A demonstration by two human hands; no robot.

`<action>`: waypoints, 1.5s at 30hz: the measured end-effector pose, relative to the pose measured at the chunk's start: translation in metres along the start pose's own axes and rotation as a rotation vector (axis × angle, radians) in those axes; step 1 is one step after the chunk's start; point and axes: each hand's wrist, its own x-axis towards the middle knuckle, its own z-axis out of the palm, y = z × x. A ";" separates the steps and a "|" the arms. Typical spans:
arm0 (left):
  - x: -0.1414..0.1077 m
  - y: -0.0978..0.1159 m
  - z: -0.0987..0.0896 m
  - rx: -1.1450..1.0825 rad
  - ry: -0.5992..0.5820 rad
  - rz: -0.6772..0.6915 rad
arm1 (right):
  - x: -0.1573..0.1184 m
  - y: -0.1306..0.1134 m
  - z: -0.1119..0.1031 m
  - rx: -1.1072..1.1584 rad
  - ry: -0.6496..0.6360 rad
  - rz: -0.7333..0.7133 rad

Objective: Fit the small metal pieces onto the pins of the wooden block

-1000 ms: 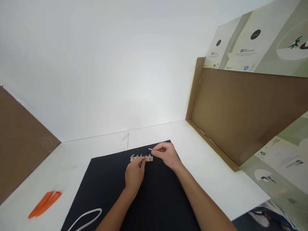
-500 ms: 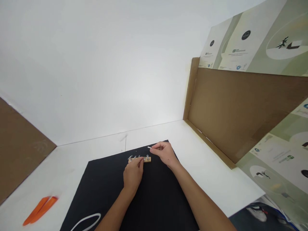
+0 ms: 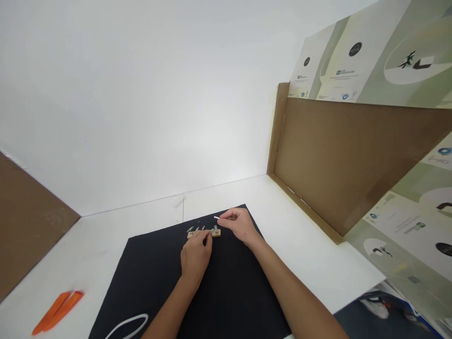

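At twelve o'clock on the black mat (image 3: 155, 273), a wooden block (image 3: 218, 235) is topped by small silvery pieces (image 3: 197, 229), some tilted. From seven it's partly covered by the left hand (image 3: 195, 254), fingertips nearly together; whether anything's gripped can't be told. Towards one, a slim rod (image 3: 216, 217) is pinched by the right hand (image 3: 240, 226)!

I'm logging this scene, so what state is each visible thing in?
Left hand: at the wooden strip, grip unclear
Right hand: pinching the small rod
Small rod: held off the wooden strip
Wooden strip: partly covered, on black mat
Leftmost post: looks tilted
Black mat: flat
White cord: looped
Orange pieces: side by side
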 end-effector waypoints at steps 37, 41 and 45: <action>-0.013 0.014 -0.015 0.186 -0.221 -0.103 | 0.006 0.009 -0.015 -0.239 -0.183 0.179; -0.022 0.022 -0.011 0.086 -0.196 -0.019 | 0.007 0.013 -0.017 -0.255 -0.193 0.188; -0.028 0.026 -0.002 0.111 -0.217 0.022 | 0.008 0.014 -0.018 -0.247 -0.195 0.187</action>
